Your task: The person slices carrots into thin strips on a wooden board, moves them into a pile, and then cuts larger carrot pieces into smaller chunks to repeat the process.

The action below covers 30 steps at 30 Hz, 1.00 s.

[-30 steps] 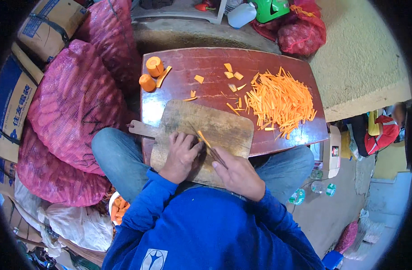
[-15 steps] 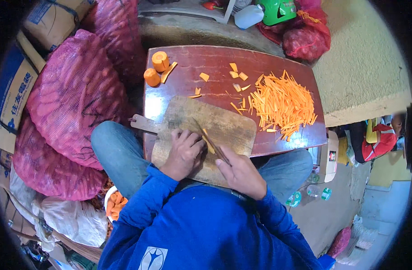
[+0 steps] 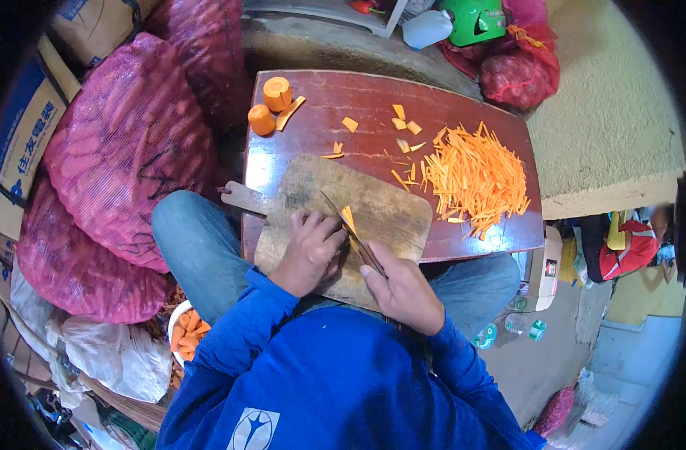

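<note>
On a worn wooden cutting board, my right hand grips a kitchen knife by its wooden handle, its dark blade pointing up and left. Close to the blade, my left hand is curled, fingertips pressed down on carrot that they mostly hide. Thin carrot strips show beside the blade. To the right of the board lies a large heap of carrot sticks. Two carrot stubs stand at the table's far left corner, near a flat carrot offcut.
The board rests on a red-brown table, over my crossed legs. Small carrot scraps dot its far part. Big pink mesh sacks crowd the left. A white bucket of carrot pieces stands by my left thigh. A concrete ledge borders the right.
The knife has shifted slightly against the carrot, and cut orange strips now show on the blade's right side. Both hands stay nearly in place; the whole view has shifted slightly.
</note>
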{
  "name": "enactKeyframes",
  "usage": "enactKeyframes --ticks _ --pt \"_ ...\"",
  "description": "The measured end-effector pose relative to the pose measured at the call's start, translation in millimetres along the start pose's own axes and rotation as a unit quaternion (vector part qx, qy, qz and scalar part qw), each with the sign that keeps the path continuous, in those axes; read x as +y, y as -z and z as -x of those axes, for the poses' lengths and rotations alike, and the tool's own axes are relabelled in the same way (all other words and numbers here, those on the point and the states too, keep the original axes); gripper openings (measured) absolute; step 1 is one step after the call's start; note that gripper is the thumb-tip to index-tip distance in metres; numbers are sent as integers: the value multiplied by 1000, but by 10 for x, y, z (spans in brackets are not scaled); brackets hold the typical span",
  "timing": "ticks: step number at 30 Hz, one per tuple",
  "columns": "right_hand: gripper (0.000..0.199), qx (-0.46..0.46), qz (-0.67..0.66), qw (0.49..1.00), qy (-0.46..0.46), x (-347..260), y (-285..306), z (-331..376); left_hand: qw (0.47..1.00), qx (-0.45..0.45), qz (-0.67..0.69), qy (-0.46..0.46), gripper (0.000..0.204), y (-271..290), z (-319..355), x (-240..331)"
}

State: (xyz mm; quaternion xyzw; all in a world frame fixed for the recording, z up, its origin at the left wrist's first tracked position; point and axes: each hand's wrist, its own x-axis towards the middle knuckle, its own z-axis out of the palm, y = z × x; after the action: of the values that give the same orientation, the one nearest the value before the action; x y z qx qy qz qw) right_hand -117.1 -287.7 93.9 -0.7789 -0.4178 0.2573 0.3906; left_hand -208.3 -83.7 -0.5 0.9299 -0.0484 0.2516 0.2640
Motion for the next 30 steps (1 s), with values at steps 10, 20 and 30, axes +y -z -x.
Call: enactKeyframes --ticks 10,20,30 --pt "44 -34 25 997 -68 -27 -8 -106 1000 -14 -3 0 41 34 -31 21" --pt "36 -3 16 1000 -19 -27 -31 -76 1000 -5 -3 2 41 22 -26 37" --pt "38 -17 -17 998 -51 -12 -12 53 1000 -11 17 1 41 59 -40 44"
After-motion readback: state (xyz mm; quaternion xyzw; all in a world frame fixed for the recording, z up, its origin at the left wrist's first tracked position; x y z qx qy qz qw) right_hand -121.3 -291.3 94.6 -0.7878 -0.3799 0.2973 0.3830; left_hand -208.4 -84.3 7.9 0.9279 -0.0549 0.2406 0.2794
